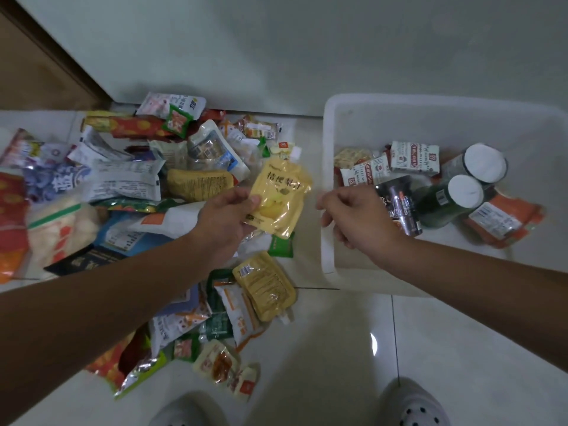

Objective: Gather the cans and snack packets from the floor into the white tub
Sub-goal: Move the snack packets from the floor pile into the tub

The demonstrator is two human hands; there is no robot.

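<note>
Head camera: left hand (227, 216) pinches a yellow plastic spouted pouch (281, 195) above the heap of mixed snack packets (123, 179) on the floor (338, 348). Right hand (356, 216), fingers loosely curled and empty, hovers over the rim of the white plastic tub (328, 142). Beyond it, two green cans (436, 207) lie inside.

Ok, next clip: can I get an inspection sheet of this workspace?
Surface: pale tiled floor.
Job's things: white tub on the right, holding cans and white packets; snack packets heaped on the floor left; yellow pouch held above the heap.
Clutter: dark booklet among the snack packets.
Hands: left hand grips the yellow pouch; right hand over the tub rim, fingers loosely curled, holding nothing.
Cables: nothing seen.
Surroundings: pale wall, brown door frame, slippers at the bottom edge.
</note>
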